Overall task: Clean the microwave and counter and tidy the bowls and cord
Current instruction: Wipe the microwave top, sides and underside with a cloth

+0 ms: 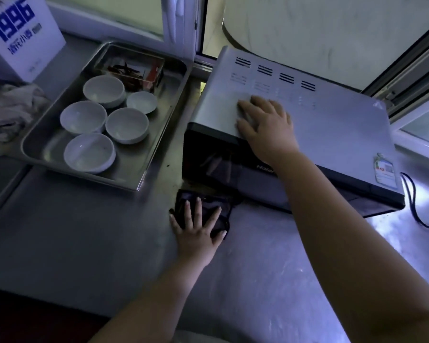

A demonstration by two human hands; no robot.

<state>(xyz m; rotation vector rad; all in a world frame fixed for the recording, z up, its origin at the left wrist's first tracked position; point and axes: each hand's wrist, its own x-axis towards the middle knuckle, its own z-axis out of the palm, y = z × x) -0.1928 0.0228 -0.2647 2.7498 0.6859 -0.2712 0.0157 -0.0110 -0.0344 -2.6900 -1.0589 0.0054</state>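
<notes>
My left hand (198,233) presses a dark cloth (222,206) on the grey steel table (84,231), fingers (197,206) spread straight, just before the silver microwave (332,129). My right hand (265,127) lies flat on its top, fingers straight.

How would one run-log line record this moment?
left hand: presses dark cloth flat on counter | right hand: flat on microwave top | bowls: five in tray | cord: lies right of microwave
</notes>
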